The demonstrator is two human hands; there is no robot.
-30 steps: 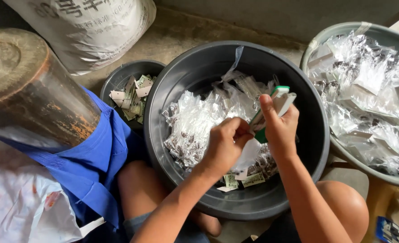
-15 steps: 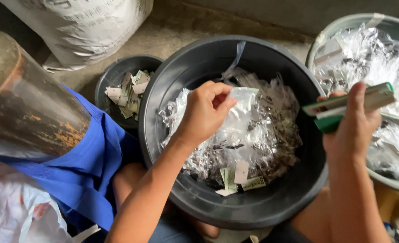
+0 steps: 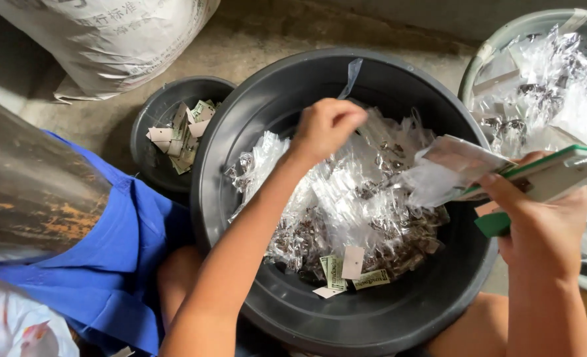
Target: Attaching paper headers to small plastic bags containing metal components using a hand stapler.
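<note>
My left hand (image 3: 326,129) hovers over the pile of clear plastic packets (image 3: 346,205) in the big black basin (image 3: 240,132). Its fingers are bunched together and point down at the pile; nothing clearly shows between them. My right hand (image 3: 545,228) is at the basin's right rim, gripping a green and white hand tool (image 3: 554,173). One clear packet with a white card (image 3: 455,165) sticks out of the tool's front end. A few paper tags (image 3: 343,271) lie at the near side of the pile.
A small black tub (image 3: 149,142) with paper tags (image 3: 187,129) stands left of the basin. At right is a grey basin (image 3: 498,46) full of clear packets (image 3: 551,92). A white sack (image 3: 108,39) lies at the back left, with a worn metal cylinder (image 3: 29,192) and blue cloth (image 3: 121,264) at near left.
My hands were together over the pile. The right hand has moved right with the tool, which now carries a packet. The left hand has shifted toward the far side of the pile.
</note>
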